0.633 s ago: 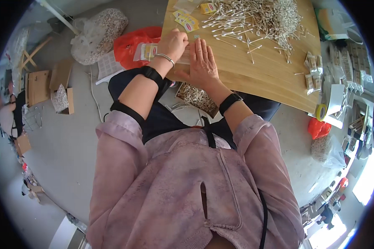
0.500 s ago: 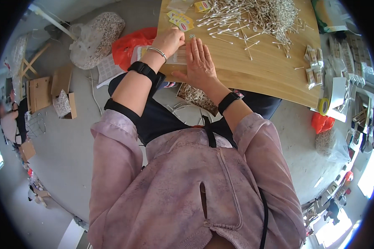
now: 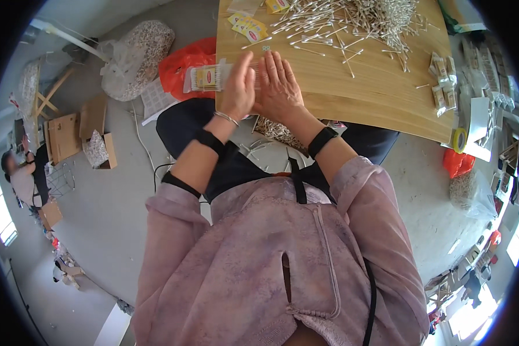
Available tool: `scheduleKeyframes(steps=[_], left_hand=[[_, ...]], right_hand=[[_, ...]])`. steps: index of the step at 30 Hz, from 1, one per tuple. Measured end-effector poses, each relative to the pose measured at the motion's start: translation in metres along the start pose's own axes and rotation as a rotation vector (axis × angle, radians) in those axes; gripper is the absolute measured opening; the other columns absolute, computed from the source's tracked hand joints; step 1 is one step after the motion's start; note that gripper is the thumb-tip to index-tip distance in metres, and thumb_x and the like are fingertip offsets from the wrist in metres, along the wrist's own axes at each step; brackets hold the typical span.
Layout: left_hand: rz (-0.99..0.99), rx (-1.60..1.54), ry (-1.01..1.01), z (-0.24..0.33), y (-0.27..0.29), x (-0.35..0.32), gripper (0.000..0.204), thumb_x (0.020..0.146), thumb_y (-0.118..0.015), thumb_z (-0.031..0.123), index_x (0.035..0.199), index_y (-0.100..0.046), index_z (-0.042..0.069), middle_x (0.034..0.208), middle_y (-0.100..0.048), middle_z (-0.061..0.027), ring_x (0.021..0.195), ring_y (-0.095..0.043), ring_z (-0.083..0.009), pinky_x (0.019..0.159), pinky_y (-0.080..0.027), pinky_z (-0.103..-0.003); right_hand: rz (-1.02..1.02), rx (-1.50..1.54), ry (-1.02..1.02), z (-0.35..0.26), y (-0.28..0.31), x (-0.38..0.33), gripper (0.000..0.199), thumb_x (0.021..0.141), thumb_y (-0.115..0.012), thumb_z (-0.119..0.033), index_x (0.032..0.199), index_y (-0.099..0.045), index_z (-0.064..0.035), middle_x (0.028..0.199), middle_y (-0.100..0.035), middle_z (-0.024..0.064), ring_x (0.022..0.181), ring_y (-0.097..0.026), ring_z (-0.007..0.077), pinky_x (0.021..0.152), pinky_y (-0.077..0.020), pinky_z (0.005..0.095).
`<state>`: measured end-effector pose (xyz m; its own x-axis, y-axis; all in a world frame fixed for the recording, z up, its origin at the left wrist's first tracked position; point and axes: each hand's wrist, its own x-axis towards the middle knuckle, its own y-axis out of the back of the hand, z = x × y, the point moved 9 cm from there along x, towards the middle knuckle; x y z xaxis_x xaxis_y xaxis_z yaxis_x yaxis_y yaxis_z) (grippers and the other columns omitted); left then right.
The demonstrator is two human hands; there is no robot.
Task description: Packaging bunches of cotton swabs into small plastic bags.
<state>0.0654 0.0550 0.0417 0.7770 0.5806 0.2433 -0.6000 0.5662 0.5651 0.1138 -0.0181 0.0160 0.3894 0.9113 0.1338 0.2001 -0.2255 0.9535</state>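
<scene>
My right hand (image 3: pixel 279 86) lies on the wooden table (image 3: pixel 352 101) near its front edge, fingers stretched out. Close beside it, my left hand (image 3: pixel 240 89) is tilted on edge and smeared by motion, its fingers extended with nothing visible in them. To the left of my left hand, a clear pack of cotton swabs (image 3: pixel 206 78) with a yellow label sticks out past the table's left edge. Pale sticks show faintly between the hands, mostly hidden. Beyond my fingertips lie a single cotton swab (image 3: pixel 256 43) and several yellow cards (image 3: pixel 248 27).
A large heap of loose cotton swabs (image 3: pixel 380 26) covers the far part of the table. Small filled packs (image 3: pixel 444 83) sit at the right edge. A red bag (image 3: pixel 184 60) and a full clear sack (image 3: pixel 138 57) stand left. An open box of swabs (image 3: pixel 279 131) is below the table edge.
My left hand has drawn back toward me from near the yellow cards, and its fingers have straightened. The yellow-labelled pack is now uncovered. My right hand stays nearly in place.
</scene>
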Motion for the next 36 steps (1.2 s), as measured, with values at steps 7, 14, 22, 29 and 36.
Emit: scheduleKeyframes(steps=[7, 14, 22, 29, 36], left_hand=[[0.078, -0.022, -0.063, 0.004, -0.001, -0.005, 0.039, 0.095, -0.042, 0.010, 0.132, -0.040, -0.003, 0.131, -0.046, -0.0246, 0.123, -0.044, -0.0389, 0.103, -0.036, -0.040], [0.020, -0.193, 0.014, -0.003, 0.003, 0.000, 0.034, 0.099, -0.039, 0.018, 0.127, -0.048, 0.001, 0.127, -0.054, -0.0176, 0.119, -0.050, -0.0311, 0.101, -0.037, -0.035], [0.039, -0.309, 0.091, -0.012, 0.008, -0.002, 0.040, 0.101, -0.034, 0.026, 0.128, -0.048, 0.001, 0.128, -0.054, -0.0131, 0.121, -0.049, -0.0246, 0.101, -0.037, -0.033], [0.074, -0.249, 0.072, -0.007, 0.016, 0.002, 0.046, 0.084, -0.038, -0.013, 0.126, -0.048, 0.001, 0.132, -0.049, -0.0159, 0.128, -0.043, -0.0269, 0.106, -0.036, -0.035], [-0.023, 0.116, -0.053, 0.001, 0.012, -0.002, 0.044, 0.084, -0.047, -0.010, 0.125, -0.051, 0.006, 0.130, -0.051, -0.0160, 0.124, -0.045, -0.0326, 0.100, -0.041, -0.038]], right_hand=[[-0.021, -0.016, -0.013, -0.002, -0.001, 0.003, 0.082, 0.084, -0.046, -0.050, 0.141, -0.025, 0.0055, 0.149, -0.021, 0.0211, 0.141, -0.014, 0.0322, 0.115, -0.0074, 0.0411], [0.018, 0.039, -0.014, -0.005, 0.001, 0.000, 0.088, 0.082, -0.045, -0.058, 0.140, -0.026, 0.0058, 0.149, -0.021, 0.0203, 0.141, -0.014, 0.0318, 0.115, -0.0070, 0.0410], [-0.009, 0.042, -0.027, -0.009, 0.005, -0.001, 0.088, 0.082, -0.046, -0.058, 0.139, -0.027, 0.0062, 0.147, -0.023, 0.0205, 0.140, -0.015, 0.0318, 0.115, -0.0076, 0.0416], [-0.048, 0.027, -0.023, -0.014, 0.006, 0.001, 0.089, 0.081, -0.045, -0.060, 0.140, -0.028, 0.0053, 0.148, -0.023, 0.0200, 0.141, -0.015, 0.0308, 0.115, -0.0069, 0.0414], [-0.085, -0.018, -0.039, -0.012, 0.003, 0.002, 0.089, 0.082, -0.044, -0.060, 0.140, -0.027, 0.0048, 0.148, -0.023, 0.0199, 0.141, -0.014, 0.0305, 0.115, -0.0061, 0.0414]])
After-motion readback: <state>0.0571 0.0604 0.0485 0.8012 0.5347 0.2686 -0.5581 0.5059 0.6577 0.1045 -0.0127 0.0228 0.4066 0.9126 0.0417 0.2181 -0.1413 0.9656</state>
